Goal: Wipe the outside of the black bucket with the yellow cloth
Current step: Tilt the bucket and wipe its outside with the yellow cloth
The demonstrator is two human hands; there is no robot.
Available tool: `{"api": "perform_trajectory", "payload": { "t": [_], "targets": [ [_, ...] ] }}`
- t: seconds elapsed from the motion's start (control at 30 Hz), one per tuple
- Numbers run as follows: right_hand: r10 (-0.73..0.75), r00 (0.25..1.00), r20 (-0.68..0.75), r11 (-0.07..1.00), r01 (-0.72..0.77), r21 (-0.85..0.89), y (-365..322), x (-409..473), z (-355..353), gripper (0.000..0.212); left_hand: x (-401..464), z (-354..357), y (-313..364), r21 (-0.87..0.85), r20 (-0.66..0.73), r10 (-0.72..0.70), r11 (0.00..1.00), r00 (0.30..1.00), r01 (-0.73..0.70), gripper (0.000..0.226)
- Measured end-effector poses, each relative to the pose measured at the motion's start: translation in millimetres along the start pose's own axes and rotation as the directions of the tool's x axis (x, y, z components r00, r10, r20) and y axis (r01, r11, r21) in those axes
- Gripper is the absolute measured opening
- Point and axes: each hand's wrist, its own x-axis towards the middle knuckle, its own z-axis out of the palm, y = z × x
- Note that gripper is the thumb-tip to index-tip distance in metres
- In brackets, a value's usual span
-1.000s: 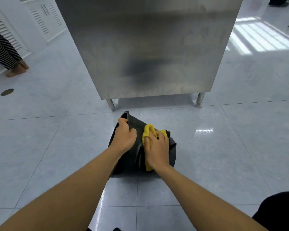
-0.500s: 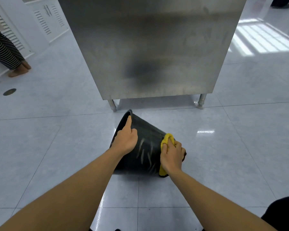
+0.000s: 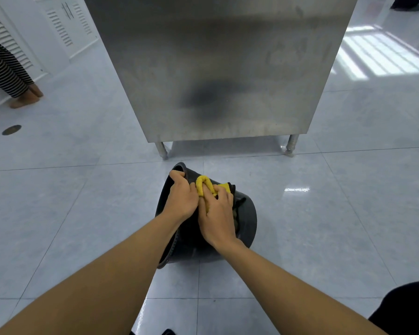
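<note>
Both bare forearms are reaching in from the 6 o'clock edge toward the black bucket, which is lying tipped on its side on the pale tiled floor just below the middle of the view, with its rim over at 9 o'clock. The left hand is gripping that rim, fingers curling over the top edge. Right next to it at 3 o'clock, practically touching, the right hand is pressing the yellow cloth onto the bucket's upturned outer wall, fingers bending over the bunched fabric, so it's holding the cloth. Further out at 12 o'clock a big stainless steel cabinet is standing on short metal legs. Way off at 10 o'clock someone's striped trouser legs and bare feet are showing by a white louvred wall.
</note>
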Motion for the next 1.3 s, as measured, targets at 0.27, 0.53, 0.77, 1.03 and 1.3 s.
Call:
{"api": "perform_trajectory", "payload": {
  "t": [0.27, 0.53, 0.77, 1.03, 1.3],
  "targets": [
    [0.279, 0.96, -0.031, 0.957, -0.281, -0.071, 37, -6, -7, 0.039, -2, -6, -7, 0.182, 0.026, 0.036, 0.982, 0.999, -0.04, 0.056],
    [-0.012, 1.0, 0.024, 1.0, 0.013, -0.027, 8, -9, 8, 0.037, -1, -12, -5, 0.34, 0.049, 0.01, 0.94, 0.999, -0.026, 0.069],
    [-0.048, 0.998, 0.039, 0.999, 0.048, 0.0, 5, -5, 11, 0.042, -2, -15, -4, 0.284, 0.12, -0.004, 0.958, 0.993, -0.03, 0.068],
    [0.373, 0.927, -0.047, 0.911, -0.375, -0.168, 72, -2, -11, 0.045, 7, -6, -8, 0.1, 0.174, -0.057, 0.994, 0.983, 0.04, 0.073],
    [0.547, 0.837, -0.028, 0.833, -0.547, -0.086, 85, -8, -22, 0.04, 11, -6, -7, 0.09, 0.081, 0.045, 0.995, 0.996, -0.053, 0.056]
  ]
}}
